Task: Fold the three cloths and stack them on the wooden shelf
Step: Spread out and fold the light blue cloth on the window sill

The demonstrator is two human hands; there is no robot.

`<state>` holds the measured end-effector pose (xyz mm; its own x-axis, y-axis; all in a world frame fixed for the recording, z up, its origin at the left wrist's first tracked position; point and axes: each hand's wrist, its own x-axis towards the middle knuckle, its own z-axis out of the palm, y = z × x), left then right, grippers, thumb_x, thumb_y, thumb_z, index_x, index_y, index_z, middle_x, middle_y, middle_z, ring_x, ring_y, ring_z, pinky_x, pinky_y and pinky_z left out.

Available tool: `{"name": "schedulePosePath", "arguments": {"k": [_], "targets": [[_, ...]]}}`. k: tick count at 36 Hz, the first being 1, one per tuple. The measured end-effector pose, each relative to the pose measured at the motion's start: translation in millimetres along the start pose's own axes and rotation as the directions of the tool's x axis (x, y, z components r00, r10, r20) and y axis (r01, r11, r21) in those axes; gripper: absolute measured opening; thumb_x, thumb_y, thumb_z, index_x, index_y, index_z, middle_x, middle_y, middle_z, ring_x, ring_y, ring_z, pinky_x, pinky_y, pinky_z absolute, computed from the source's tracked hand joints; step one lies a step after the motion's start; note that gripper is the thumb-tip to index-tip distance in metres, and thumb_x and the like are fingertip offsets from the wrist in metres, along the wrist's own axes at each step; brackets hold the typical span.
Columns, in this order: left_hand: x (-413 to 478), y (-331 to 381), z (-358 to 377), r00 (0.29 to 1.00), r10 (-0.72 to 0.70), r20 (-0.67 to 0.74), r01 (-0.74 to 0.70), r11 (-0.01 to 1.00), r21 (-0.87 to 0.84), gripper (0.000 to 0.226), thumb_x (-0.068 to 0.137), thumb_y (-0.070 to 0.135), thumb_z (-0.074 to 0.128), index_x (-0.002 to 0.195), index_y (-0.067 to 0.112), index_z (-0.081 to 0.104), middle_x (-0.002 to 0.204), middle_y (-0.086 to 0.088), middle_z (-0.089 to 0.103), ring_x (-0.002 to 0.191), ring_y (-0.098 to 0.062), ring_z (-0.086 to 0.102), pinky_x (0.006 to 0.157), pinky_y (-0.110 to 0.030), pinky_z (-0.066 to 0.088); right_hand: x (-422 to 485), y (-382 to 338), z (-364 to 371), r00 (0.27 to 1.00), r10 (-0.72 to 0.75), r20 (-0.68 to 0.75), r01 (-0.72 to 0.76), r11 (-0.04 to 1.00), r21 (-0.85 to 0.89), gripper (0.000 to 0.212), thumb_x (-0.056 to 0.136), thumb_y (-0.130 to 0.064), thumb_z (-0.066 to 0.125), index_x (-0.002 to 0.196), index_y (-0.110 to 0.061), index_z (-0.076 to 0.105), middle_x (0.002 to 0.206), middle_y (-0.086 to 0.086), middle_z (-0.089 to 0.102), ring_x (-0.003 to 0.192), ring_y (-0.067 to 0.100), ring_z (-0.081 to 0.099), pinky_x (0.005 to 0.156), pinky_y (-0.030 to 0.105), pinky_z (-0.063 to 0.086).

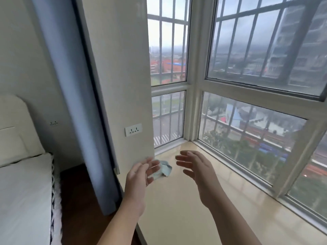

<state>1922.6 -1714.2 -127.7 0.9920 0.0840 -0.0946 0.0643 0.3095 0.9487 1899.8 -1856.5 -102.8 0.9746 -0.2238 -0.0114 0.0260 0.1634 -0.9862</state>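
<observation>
Lower centre, our left hand point(141, 174) and right hand point(196, 168), spread and empty, hover by the crumpled cloth point(165, 169); picking it up likely comes next.

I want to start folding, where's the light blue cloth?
Head view, lower centre: the light blue cloth lies crumpled on the window ledge by the wall corner, partly behind the left hand, left of the right hand.

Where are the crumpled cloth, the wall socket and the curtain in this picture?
light blue cloth point(166, 168): head view, on its crumpled right part.
wall socket point(133, 129): head view, middle of its white plate.
blue curtain point(77, 96): head view, midway down its hanging folds.
</observation>
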Motion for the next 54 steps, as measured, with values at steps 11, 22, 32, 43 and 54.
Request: {"name": "schedulePosePath", "arguments": {"k": [11,22,32,43,54], "targets": [[127,19,-6,1.000,-0.004,0.003,0.004,0.999,0.041,0.028,0.095,0.005,0.038,0.097,0.015,0.063,0.090,-0.003,0.073,0.086,-0.015,0.067,0.073,-0.028,0.041,120,5,49,0.999,0.038,0.029,-0.038,0.999,0.016,0.018,0.095,-0.019,0.046,0.096,-0.013,0.064,0.097,0.003,0.071,0.089,0.014,0.065,0.078,0.026,0.045],[249,37,-55,0.995,-0.042,0.089,0.033,0.995,0.097,0.027,0.096,0.007,0.038,0.099,0.016,0.063,0.089,0.001,0.074,0.083,-0.011,0.068,0.069,-0.026,0.042,212,32,128,0.994,0.041,-0.101,-0.040,0.999,0.019,0.018,0.095,-0.018,0.046,0.094,-0.014,0.063,0.096,0.004,0.071,0.092,0.017,0.065,0.078,0.030,0.046],[345,53,-75,0.947,-0.118,0.298,0.063,0.980,0.190,0.026,0.095,0.009,0.039,0.101,0.016,0.063,0.091,0.003,0.074,0.088,-0.012,0.068,0.075,-0.027,0.042,270,54,186,0.951,0.029,-0.307,-0.011,0.998,0.060,0.019,0.096,-0.017,0.045,0.096,-0.014,0.063,0.095,0.005,0.071,0.094,0.020,0.065,0.085,0.035,0.045],[385,3,-36,0.889,-0.252,0.383,0.162,0.954,0.252,0.027,0.095,0.006,0.038,0.100,0.016,0.063,0.096,-0.001,0.073,0.094,-0.015,0.067,0.080,-0.032,0.041,290,82,138,0.856,0.104,-0.507,-0.076,0.994,0.076,0.022,0.097,-0.016,0.041,0.094,-0.015,0.063,0.094,0.003,0.071,0.093,0.019,0.065,0.080,0.032,0.046],[432,-79,-10,0.897,-0.354,0.266,0.255,0.905,0.341,0.025,0.095,0.005,0.039,0.099,0.015,0.061,0.094,-0.002,0.070,0.088,-0.015,0.065,0.075,-0.027,0.046,337,141,87,0.832,0.244,-0.499,-0.215,0.970,0.116,0.021,0.097,-0.017,0.040,0.092,-0.017,0.061,0.097,0.004,0.069,0.091,0.019,0.063,0.075,0.028,0.045]]}}
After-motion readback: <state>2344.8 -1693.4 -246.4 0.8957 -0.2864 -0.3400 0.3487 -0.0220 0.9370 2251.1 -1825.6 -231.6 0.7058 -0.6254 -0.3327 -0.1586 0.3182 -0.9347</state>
